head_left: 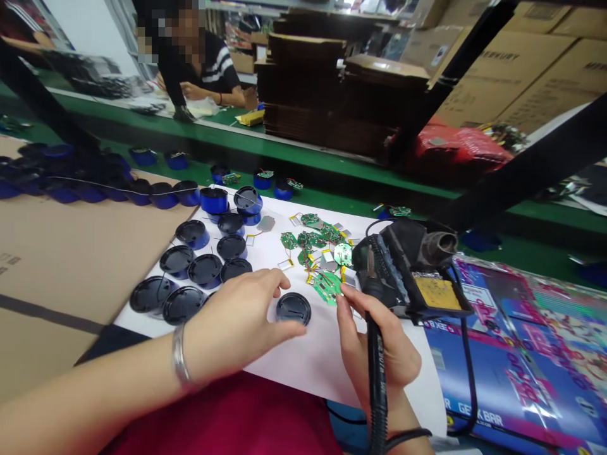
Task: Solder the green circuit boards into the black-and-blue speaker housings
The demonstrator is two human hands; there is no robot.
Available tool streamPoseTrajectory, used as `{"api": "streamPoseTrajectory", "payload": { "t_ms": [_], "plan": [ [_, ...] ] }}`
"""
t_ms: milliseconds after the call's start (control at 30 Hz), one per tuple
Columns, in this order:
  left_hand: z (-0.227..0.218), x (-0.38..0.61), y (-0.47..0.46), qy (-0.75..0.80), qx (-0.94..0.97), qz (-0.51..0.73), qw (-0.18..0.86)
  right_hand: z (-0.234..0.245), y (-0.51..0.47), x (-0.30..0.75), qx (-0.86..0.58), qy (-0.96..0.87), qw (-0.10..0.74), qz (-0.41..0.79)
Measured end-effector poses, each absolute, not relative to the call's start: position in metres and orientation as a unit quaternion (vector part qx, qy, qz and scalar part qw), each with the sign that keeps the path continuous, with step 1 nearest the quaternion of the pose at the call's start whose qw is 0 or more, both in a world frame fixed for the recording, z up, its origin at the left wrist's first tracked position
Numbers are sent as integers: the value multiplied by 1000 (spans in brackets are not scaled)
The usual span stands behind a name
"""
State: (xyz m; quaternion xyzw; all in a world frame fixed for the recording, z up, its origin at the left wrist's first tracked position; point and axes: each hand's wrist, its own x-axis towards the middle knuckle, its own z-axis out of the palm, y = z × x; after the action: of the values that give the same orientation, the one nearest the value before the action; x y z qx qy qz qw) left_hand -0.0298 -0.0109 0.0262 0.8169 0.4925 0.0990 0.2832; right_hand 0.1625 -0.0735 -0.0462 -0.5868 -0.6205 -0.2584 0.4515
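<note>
My left hand (241,316), a metal bangle on its wrist, is held open with thumb and fingers apart. Between them shows a round black-topped housing (294,308) on the white sheet (303,360); I cannot tell whether the fingers touch it. A soldering iron (377,360) with a black handle is in my right hand (379,344), its tip pointing away from me. The thumb and index fingertips of that hand are at the edge of a green circuit board (328,287). More boards with wires and small silver batteries (327,258) lie in a pile just beyond.
Several blue housings with black tops (205,270) stand to the left. On the right are a soldering iron stand (403,265) with a yellow sponge (436,291) and printed blue packaging (497,373). Black frame bars cross the view. A person (213,69) sits across the green bench.
</note>
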Motion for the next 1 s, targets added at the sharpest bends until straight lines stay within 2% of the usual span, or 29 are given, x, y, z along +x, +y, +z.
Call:
{"api": "streamPoseTrajectory", "payload": {
  "t_ms": [100, 200, 433, 633, 833, 1000],
  "plan": [
    [6, -20, -29, 500, 837, 105, 196, -50, -74, 161, -594, -612, 450, -264],
    [-14, -12, -32, 504, 840, 103, 173, -52, -74, 159, -591, -606, 465, -259],
    [-9, -30, -16, 386, 848, 124, 342, -56, -83, 158, -572, -639, 467, -217],
    [-16, -29, -26, 466, 810, 222, 278, -58, -85, 150, -536, -662, 484, -198],
    [-17, -34, -29, 419, 780, 273, 376, -56, -89, 143, -497, -702, 490, -142],
    [-10, -38, -29, 442, 733, 281, 434, -62, -95, 135, -493, -718, 482, -92]
  ]
}}
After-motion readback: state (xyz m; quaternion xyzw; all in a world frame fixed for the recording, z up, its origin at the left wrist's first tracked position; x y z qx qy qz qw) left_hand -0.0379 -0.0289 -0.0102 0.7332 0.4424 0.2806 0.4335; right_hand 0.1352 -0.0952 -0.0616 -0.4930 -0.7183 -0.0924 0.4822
